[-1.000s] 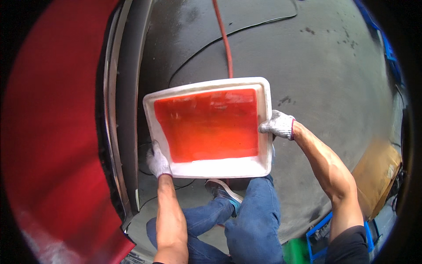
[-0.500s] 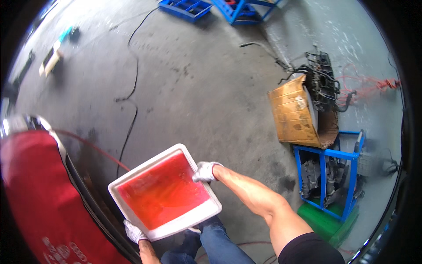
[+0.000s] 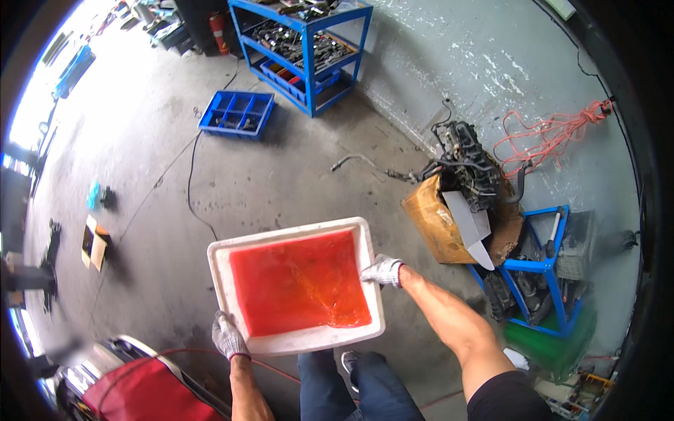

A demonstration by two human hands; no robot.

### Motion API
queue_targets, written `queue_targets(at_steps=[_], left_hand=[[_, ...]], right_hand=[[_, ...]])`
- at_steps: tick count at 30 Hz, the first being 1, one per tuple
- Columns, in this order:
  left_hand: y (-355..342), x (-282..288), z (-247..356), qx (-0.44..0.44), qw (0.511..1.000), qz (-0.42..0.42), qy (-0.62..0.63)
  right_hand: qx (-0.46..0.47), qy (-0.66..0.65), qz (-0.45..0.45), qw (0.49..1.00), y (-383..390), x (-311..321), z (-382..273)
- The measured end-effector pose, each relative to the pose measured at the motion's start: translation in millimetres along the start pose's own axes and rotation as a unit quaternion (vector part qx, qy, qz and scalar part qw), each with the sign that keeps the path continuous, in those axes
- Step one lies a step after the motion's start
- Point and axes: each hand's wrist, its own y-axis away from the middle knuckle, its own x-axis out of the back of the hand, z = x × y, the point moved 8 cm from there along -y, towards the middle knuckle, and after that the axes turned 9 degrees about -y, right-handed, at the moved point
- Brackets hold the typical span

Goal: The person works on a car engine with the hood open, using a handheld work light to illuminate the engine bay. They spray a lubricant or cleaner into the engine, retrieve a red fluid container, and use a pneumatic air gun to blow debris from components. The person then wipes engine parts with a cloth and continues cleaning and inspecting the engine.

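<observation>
Between my hands I carry a white rectangular plastic tray (image 3: 281, 344) with a pool of red liquid (image 3: 298, 281) in it. My left hand (image 3: 229, 337), in a pale knitted glove, grips the tray's near left corner. On the right rim, my right hand (image 3: 382, 271) is closed in a matching glove, its fingers partly hidden by the rim. The tray is held above the floor in front of my legs, and the liquid reaches close to its right and near walls.
A car with a red cover (image 3: 151, 393) stands at lower left. On the right are a cardboard box (image 3: 439, 224) with engine parts (image 3: 470, 161) and a blue metal rack (image 3: 554, 281). Farther off stand a blue divided bin (image 3: 236, 114) and a blue tool cart (image 3: 309, 63). A black cable (image 3: 191, 182) crosses the floor.
My view has turned and moved away from the red-covered car, bringing the tool cart into sight. The tray has turned straighter, still held in both hands, and the red liquid has shifted inside it.
</observation>
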Motion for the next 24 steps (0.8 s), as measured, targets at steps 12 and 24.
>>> queue_targets(at_steps=[12,24], left_hand=[[-16.5,-253.7,362.3,-0.085,0.994,-0.069,0.006],[-41.0,-572.1,376.4,0.082,0.979,-0.099,0.158]], right_hand=[[0.12,0.091,0.089,0.985,-126.8,354.6,-172.4],[0.017,0.126,0.085,0.988,-320.4,609.8,-203.5]])
